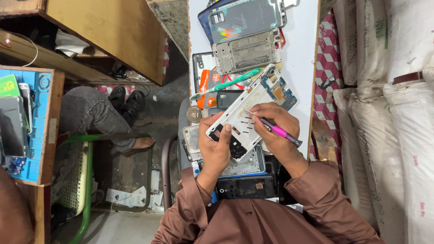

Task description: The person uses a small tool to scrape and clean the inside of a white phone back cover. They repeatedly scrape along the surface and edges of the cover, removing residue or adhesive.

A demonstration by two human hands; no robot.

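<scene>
Left hand (216,147) grips the lower edge of a white plastic phone frame with a dark inner panel (239,124), thumb laid across its face, fingers curled beneath; the frame is tilted, raised just above the clutter on the narrow white worktable (302,54). Right hand (275,123) pinches a slim pink-handled screwdriver (276,131), its metal tip touching the frame's upper middle. A blue circuit board (280,89) shows at the frame's far end. Just beyond lie a green-and-white toothbrush (226,84), a grey metal phone chassis (247,51) and a glossy blue-grey back cover (244,17). Dark phone housings (246,186) lie near the brown sleeves. At left, another person's grey-trousered leg (92,115).
</scene>
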